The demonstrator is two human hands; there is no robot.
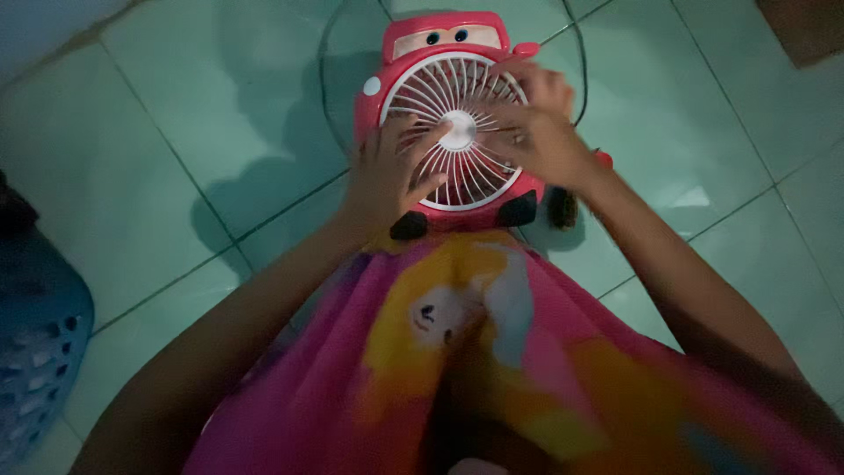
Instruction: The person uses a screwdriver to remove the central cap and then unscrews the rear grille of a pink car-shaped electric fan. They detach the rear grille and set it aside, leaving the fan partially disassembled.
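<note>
A red toy-car-shaped fan (pixel 444 53) with cartoon eyes and a round white grille (pixel 466 180) lies on the green tiled floor in front of me. My left hand (pixel 387 171) rests on the grille's lower left, fingers spread toward the white centre hub (pixel 458 131). Against the grille's right side, my right hand (pixel 536 127) has its fingers curled near the hub and rim. Small black wheels (pixel 517 209) show at the fan's near edge. Whether either hand pinches a part is unclear.
A thin dark cable (pixel 327 62) loops on the floor behind the fan. My lap is covered by a pink and yellow cartoon-print cloth (pixel 457 352). A blue perforated basket (pixel 35 352) stands at the left edge. A brown object (pixel 804 31) sits at the top right corner.
</note>
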